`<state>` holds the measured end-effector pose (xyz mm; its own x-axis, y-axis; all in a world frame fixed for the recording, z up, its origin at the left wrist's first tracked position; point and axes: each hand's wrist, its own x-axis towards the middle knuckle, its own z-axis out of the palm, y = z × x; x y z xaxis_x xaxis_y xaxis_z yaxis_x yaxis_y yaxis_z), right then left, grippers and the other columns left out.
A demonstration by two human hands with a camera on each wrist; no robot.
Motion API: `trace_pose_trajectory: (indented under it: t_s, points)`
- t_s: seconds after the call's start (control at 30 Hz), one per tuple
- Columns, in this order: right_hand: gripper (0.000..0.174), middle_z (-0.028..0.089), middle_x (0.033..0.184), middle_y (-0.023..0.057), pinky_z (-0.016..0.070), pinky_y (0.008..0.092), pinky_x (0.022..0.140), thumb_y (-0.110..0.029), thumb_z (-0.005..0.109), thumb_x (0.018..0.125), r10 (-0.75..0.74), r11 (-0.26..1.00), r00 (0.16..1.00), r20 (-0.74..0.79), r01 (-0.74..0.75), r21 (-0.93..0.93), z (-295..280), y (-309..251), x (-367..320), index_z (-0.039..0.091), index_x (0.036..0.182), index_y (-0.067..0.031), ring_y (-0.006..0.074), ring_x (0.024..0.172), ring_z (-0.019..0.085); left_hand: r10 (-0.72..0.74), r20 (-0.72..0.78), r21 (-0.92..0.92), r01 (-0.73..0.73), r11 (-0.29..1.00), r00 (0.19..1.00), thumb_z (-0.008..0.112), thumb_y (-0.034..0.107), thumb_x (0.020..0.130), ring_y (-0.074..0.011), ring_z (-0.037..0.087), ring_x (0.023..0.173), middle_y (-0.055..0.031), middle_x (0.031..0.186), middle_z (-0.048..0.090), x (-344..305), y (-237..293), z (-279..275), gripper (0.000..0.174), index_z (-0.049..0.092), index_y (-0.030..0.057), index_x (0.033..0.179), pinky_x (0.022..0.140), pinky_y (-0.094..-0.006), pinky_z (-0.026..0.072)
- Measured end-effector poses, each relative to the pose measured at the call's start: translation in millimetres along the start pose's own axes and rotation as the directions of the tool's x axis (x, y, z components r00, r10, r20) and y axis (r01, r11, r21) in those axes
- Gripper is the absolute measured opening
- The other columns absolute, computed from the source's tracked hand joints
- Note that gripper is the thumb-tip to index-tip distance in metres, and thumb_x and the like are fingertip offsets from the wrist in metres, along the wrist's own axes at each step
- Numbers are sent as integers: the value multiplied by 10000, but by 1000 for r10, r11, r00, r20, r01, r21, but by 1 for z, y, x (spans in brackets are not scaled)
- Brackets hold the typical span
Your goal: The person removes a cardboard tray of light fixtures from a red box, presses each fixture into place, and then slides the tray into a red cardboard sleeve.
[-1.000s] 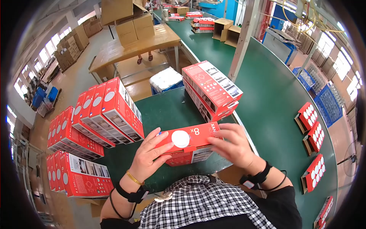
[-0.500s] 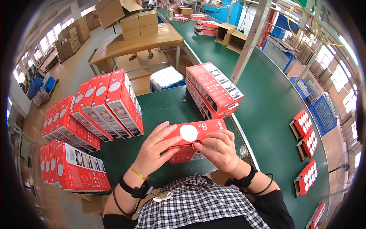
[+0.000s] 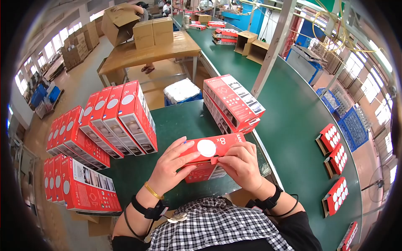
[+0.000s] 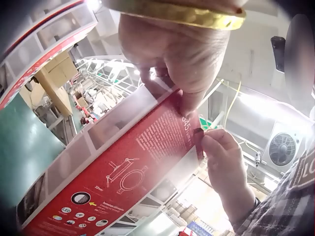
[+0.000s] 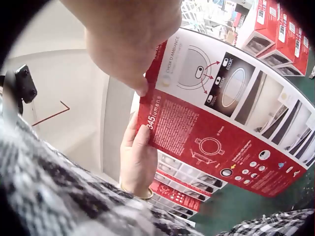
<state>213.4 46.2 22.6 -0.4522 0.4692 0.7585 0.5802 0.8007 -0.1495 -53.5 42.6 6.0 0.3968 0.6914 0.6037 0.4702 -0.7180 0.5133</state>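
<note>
In the head view, a red printed carton (image 3: 222,146) with a white disc on its top stands on the green table in front of me. My left hand (image 3: 171,164) grips its left end, fingers over the top and thumb low on the near side. The right hand (image 3: 242,166) pinches the small red tab (image 3: 214,160) at the lid's near edge. The left wrist view shows the carton's printed side (image 4: 123,172) and the right hand (image 4: 225,169) at its end edge. From the right wrist, the left thumb and fingers (image 5: 139,157) appear on the carton's end.
Rows of matching red cartons (image 3: 121,113) stand at the left, and two more are stacked (image 3: 234,100) beyond my hands. Open cartons with white discs (image 3: 335,196) sit along the green conveyor (image 3: 293,125) at right. A metal post (image 3: 274,50) rises beside the belt.
My right hand has come in from the carton's right end to the tab at the middle of its near edge and now pinches it. The left hand keeps its hold.
</note>
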Motion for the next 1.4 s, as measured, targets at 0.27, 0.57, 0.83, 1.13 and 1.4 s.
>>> trace_pose_trajectory:
  t_s: [0.27,0.57,0.83,1.13,1.4]
  points:
    - [282,625,986,7,447,402,909,-111,819,704,-31,999,994,104,35,-41,-7,0,13,699,959,-108,221,992,617,-9,6,215,7,977,1000,873,261,747,-371,528,1337,-116,1360,632,34,34,6,378,650,96,1005,1116,-508,395]
    - [566,592,1301,162,407,495,1067,-382,865,736,163,986,948,273,-162,-25,-20,37,23,616,1149,-86,376,1271,534,15,-18,315,-9,949,1000,849,283,771,-343,577,1249,-94,1289,659,37,29,20,377,587,112,982,1055,-507,400]
    - [597,563,1336,175,417,498,1055,-412,871,727,122,986,949,289,-149,75,-14,51,18,606,1139,-70,391,1283,507,6,-83,331,22,943,997,851,254,767,-343,586,1231,-86,1249,687,34,30,30,357,591,117,971,1045,-516,398]
    - [588,552,1318,172,422,489,1048,-397,874,718,109,986,952,287,-141,93,-16,54,19,629,1145,-76,387,1259,510,-6,-99,350,40,936,995,853,249,760,-350,596,1224,-83,1264,685,33,32,34,362,595,118,977,1041,-523,408]
    - [581,543,1311,174,405,500,1059,-381,869,733,85,982,957,279,-128,142,-13,59,15,630,1170,-80,387,1254,504,-19,-82,380,49,924,996,846,209,755,-372,583,1252,-109,1280,672,33,37,37,376,569,107,988,1069,-552,391]
